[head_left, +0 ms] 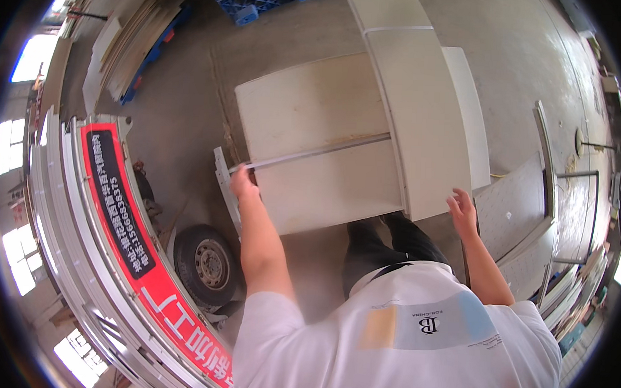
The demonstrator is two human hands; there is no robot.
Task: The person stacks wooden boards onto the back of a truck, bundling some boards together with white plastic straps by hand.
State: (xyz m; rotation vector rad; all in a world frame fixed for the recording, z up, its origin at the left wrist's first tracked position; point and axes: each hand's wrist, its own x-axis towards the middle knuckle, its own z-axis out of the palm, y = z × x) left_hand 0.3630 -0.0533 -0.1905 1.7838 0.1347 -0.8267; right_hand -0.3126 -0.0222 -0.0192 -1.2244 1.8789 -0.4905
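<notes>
Floor [190,114]: grey; boards [127,44] are borne by a blue pallet [138,77].
Pale panels [314,102]: laid flat at centre, parted by a silvery strip [319,152].
Long panel [423,109]: laid across them; far end is cut off.
Left hand [243,183]: placed at strip's left end; grip cannot be told.
Right hand [463,206]: held apart, loosely open, near long panel.

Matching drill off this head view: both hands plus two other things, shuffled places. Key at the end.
Things
1. left hand
2. blue pallet
3. right hand
4. black-tyred wheel

Places
A. by the near end of the long pale panel
B. right of the red banner
C. at the left end of the silvery strip
D. at the picture's top edge

Pairs: 1-C, 2-D, 3-A, 4-B
</notes>
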